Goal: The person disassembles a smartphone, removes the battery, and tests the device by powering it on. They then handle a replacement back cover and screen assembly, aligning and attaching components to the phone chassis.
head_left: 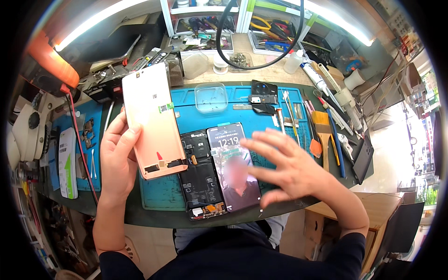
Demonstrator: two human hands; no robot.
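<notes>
My left hand (122, 144) grips the edge of a peach-coloured phone panel (154, 112), holding it tilted above the mat. The panel has a small green label, a red arrow mark and dark strips at its lower end. Beneath its lower right corner lies an opened phone body (200, 175), its black battery and inner parts exposed. Right beside that rests a lit phone screen (240, 186) showing a clock and a picture. Over the screen's right side hovers my right hand (284, 168), fingers spread, with nothing in it; whether a fingertip touches the glass I cannot tell.
A clear plastic box (211, 98) sits on the blue work mat (186, 112), near dark phone parts (264, 93). On the right lie a wide brush (322, 128), tweezers and other slim tools. A black cable loop (219, 35) hangs at the back. An orange tool (53, 58) stands left.
</notes>
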